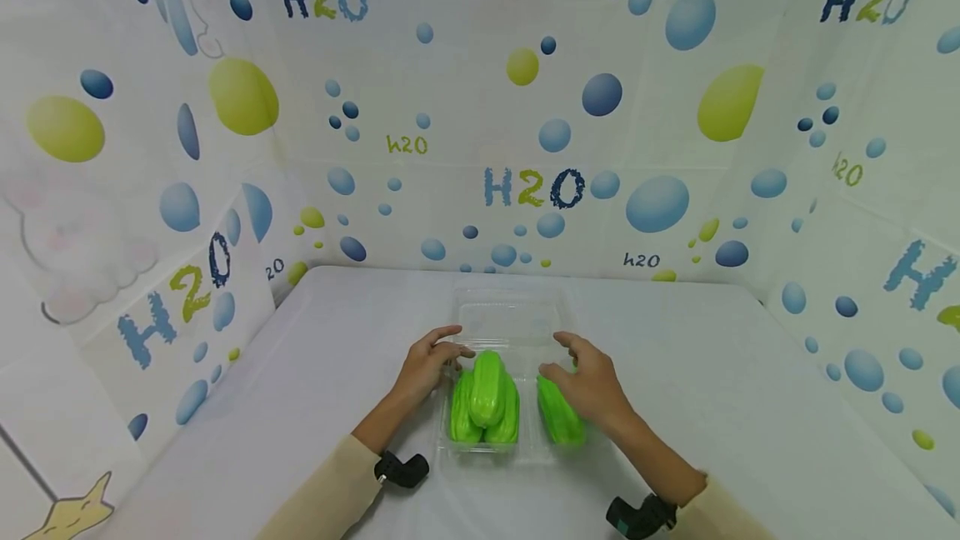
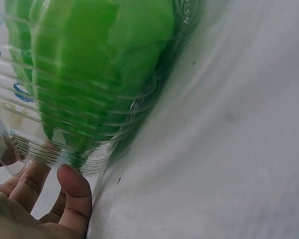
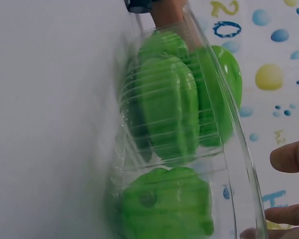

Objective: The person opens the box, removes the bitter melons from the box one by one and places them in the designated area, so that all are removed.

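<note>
A clear plastic clamshell container stands on the white surface, its lid folded back at the far side. At its left lie bright green, ridged, pepper-shaped pieces, one on top of others. Another green piece lies apart on the right, seen through clear plastic in the right wrist view. My left hand holds the container's left side, fingers against the outer wall and thumb over the rim. My right hand hovers over the right piece with its fingers apart; touch cannot be told.
The white-covered table extends around the container on every side. Behind it stands a printed curtain with bubbles and H2O lettering, which also closes off both sides. Black wrist devices sit on both forearms.
</note>
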{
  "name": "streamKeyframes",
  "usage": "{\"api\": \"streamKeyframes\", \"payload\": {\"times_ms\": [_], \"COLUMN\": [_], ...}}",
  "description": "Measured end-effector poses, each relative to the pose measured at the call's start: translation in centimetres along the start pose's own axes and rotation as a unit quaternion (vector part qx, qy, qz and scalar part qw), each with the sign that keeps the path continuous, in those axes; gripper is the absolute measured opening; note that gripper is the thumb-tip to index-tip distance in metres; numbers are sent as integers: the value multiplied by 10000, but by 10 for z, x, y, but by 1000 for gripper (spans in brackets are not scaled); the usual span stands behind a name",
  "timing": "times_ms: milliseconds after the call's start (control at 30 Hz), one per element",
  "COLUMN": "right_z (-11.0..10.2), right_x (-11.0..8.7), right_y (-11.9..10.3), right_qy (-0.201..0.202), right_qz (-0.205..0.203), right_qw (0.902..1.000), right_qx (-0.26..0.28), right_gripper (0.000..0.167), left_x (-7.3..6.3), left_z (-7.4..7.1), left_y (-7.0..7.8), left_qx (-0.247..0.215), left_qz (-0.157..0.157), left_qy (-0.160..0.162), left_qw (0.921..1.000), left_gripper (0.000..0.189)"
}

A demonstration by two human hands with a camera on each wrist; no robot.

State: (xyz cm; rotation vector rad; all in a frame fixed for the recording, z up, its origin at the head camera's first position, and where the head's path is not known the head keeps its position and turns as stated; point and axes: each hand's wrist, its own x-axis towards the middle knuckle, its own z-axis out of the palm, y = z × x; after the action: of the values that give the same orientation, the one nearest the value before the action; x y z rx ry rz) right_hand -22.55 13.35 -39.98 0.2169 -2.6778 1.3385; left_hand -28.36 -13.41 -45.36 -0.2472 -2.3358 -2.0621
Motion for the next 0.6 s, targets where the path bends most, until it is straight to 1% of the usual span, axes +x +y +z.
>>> {"api": "streamKeyframes", "payload": {"times_ms": [167, 200, 233, 367, 600], "right_z": [7, 7, 8, 10, 14], "right_x": [-5, -6, -7, -8, -9], "right_y": [-8, -9, -10, -11, -12], "right_qy": [-28, -48, -63, -122, -274], "right_qz": [-111, -116, -122, -75, 95], "right_qw": [9994, 9993, 9993, 9993, 9990], "right_qx": [-321, -338, -353, -347, -349], "right_gripper": [61, 61, 62, 63, 66], "left_x": [-1, -1, 0, 1, 1], "left_z": [1, 0, 0, -1, -1], "left_y": [2, 2, -2, -2, -2], "left_qx": [20, 18, 18, 10, 19], "left_qz": [-32, -26, -15, -18, 9], "left_qy": [37, 17, 5, -37, -20], "left_qw": [10000, 10000, 10000, 10000, 10000], "left_gripper": [44, 44, 44, 44, 43]}}
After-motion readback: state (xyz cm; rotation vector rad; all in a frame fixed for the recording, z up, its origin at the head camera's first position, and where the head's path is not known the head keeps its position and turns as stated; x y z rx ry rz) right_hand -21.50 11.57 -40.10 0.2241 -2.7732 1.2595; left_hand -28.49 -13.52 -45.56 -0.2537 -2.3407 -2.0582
